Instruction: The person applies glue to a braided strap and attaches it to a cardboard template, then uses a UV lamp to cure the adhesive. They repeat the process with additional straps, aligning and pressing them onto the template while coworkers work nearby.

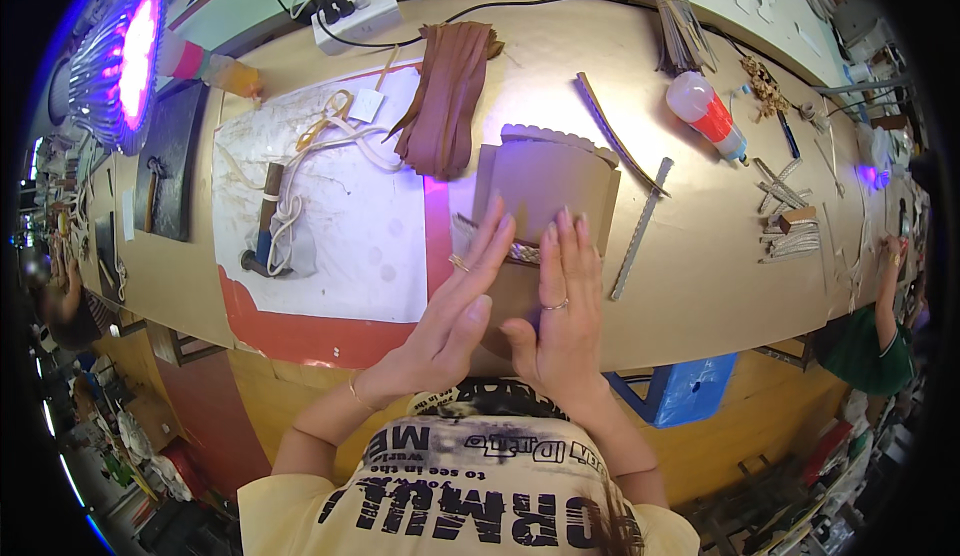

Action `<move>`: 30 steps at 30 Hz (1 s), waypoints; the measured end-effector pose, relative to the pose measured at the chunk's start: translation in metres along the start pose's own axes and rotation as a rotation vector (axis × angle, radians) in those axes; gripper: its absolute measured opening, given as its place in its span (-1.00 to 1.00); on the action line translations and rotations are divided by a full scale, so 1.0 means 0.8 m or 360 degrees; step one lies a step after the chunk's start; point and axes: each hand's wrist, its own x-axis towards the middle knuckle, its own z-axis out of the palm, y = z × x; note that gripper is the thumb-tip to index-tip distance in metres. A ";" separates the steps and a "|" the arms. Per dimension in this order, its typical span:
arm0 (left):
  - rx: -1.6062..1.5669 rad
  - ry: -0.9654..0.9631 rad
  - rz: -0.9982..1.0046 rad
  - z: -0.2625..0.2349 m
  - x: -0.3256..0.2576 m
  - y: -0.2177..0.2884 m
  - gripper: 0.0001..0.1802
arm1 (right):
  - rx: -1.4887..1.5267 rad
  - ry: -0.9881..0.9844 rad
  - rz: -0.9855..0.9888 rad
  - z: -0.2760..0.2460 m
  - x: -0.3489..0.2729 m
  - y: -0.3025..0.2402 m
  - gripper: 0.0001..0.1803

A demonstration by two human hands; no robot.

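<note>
A brown flat panel with a scalloped far edge point(560, 171) lies on the table in front of me. Across it runs a short braided strip point(524, 253), light and brown, seen between my fingertips. My left hand point(462, 306) lies slanted over the panel's left side, fingers stretched out and close to the strip's left end. On the right, my right hand point(565, 306) rests flat, its straight fingers on the strip's right end. Neither hand grips anything that I can see. The strip's outer ends are partly hidden under my fingers.
Left is a white sheet point(380, 256) on a red board, with a hammer point(266, 221) and pale cord. Beyond lies a bundle of brown strips point(447, 96). Right are a toothed strip point(640, 231), a glue bottle point(702, 114) and braided pieces point(790, 236). A lamp point(125, 61) glows far left.
</note>
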 end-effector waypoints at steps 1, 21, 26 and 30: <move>0.0083 0.0021 0.0047 -0.001 0.000 -0.001 -0.28 | 0.0041 0.0029 0.0015 0.002 -0.004 0.003 -0.15; -0.0175 0.0206 -0.0128 0.035 -0.008 -0.072 0.05 | 0.0806 0.0107 0.0400 0.023 -0.033 0.035 -0.04; -0.0464 0.0260 -0.0119 0.030 -0.006 -0.078 0.02 | 0.0893 0.0223 0.0686 0.025 -0.044 0.046 -0.09; -0.0392 0.0285 -0.0036 0.021 -0.004 -0.071 -0.08 | 0.0453 0.0546 0.0672 -0.003 -0.038 0.044 -0.21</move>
